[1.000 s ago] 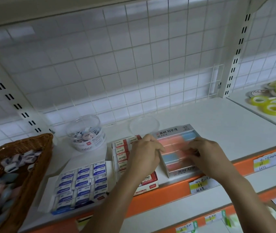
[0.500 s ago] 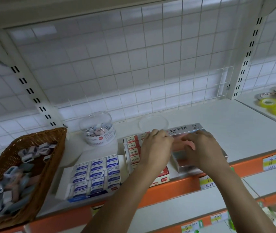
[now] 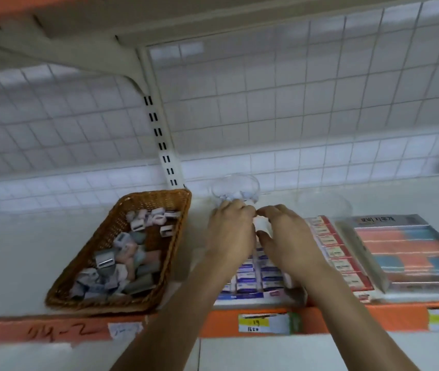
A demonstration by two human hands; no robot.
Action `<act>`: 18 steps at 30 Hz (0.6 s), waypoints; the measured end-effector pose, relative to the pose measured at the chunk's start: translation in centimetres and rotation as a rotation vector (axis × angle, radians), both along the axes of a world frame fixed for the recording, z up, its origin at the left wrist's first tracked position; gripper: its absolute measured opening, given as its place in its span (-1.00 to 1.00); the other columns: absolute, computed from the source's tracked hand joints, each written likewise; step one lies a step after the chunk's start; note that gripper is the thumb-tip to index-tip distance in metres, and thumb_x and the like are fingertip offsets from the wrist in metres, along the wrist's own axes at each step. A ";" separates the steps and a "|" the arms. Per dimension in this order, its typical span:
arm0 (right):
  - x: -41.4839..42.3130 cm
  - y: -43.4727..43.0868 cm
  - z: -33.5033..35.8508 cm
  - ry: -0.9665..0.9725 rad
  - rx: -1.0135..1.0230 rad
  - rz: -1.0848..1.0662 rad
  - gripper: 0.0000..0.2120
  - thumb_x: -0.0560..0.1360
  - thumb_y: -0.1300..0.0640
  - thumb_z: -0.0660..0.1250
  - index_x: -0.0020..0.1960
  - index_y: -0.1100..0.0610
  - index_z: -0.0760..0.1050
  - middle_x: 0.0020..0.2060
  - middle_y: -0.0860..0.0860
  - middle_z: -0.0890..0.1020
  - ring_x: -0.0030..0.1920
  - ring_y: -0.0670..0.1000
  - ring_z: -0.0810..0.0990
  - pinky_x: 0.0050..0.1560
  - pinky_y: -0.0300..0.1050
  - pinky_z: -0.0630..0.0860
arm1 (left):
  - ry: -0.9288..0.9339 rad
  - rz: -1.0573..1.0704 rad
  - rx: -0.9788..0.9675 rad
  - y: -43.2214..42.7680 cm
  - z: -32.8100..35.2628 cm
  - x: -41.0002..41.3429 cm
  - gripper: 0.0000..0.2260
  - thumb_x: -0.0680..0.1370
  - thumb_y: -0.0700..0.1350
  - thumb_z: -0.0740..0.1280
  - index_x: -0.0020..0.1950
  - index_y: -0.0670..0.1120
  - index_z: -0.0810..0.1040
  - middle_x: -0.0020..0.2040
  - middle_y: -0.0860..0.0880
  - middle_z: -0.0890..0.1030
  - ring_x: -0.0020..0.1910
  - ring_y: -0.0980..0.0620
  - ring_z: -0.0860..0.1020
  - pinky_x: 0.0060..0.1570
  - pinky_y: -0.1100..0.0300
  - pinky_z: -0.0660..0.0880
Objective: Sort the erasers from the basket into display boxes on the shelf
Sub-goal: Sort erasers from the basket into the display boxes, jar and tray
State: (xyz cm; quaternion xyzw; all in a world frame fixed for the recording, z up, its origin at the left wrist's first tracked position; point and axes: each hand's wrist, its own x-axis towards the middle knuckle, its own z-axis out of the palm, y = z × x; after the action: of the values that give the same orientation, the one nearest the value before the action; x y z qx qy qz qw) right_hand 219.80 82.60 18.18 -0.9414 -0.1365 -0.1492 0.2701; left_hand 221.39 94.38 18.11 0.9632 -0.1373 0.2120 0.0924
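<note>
Head view: the left grip (image 3: 230, 231) and right grip (image 3: 289, 236) meet over the blue box (image 3: 255, 277) on the shelf (image 3: 12, 263). Their fingers bend, but I cannot tell what they hold. Erasers (image 3: 106, 259) lie in the basket (image 3: 154, 195) just left.

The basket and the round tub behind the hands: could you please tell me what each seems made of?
Basket: brown wicker or rattan, matte, by its interlaced woven strands. Tub: probably clear glossy plastic, since its contents show through; blur leaves glass possible.
</note>
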 end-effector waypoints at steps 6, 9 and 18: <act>0.6 9.2 -0.3 0.024 -0.010 0.152 -0.57 0.46 0.22 0.28 0.32 0.12 0.37 0.25 0.08 0.47 0.26 0.09 0.39 0.19 -0.14 0.31 | 0.048 0.165 0.029 9.2 -0.2 -0.9 -0.72 0.52 -0.18 0.23 0.21 -0.06 0.54 0.16 -0.04 0.54 0.18 -0.07 0.45 0.17 0.03 0.42; 0.6 13.0 0.0 0.025 -0.049 0.228 -0.61 0.45 0.27 0.23 0.28 0.17 0.38 0.20 0.10 0.48 0.23 0.12 0.40 0.14 -0.14 0.30 | 0.092 0.239 0.044 13.1 -0.1 -1.3 -0.70 0.55 -0.13 0.21 0.27 -0.03 0.50 0.22 -0.04 0.52 0.22 -0.08 0.44 0.22 0.00 0.41; 1.3 21.3 0.0 0.241 -0.418 0.384 -0.77 0.51 0.24 0.24 0.16 0.19 0.48 0.12 0.13 0.56 0.12 0.13 0.54 0.10 0.01 0.51 | 0.329 0.495 0.053 21.7 -1.2 -0.8 -0.73 0.54 -0.08 0.26 0.24 -0.05 0.47 0.14 -0.11 0.54 0.15 -0.12 0.49 0.08 0.03 0.47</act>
State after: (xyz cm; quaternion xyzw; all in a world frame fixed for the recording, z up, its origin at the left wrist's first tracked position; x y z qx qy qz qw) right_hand 221.06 103.93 18.21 -0.9444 -0.3067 0.0486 0.1082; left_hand 220.55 116.12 16.94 0.9909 0.1130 0.0655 0.0337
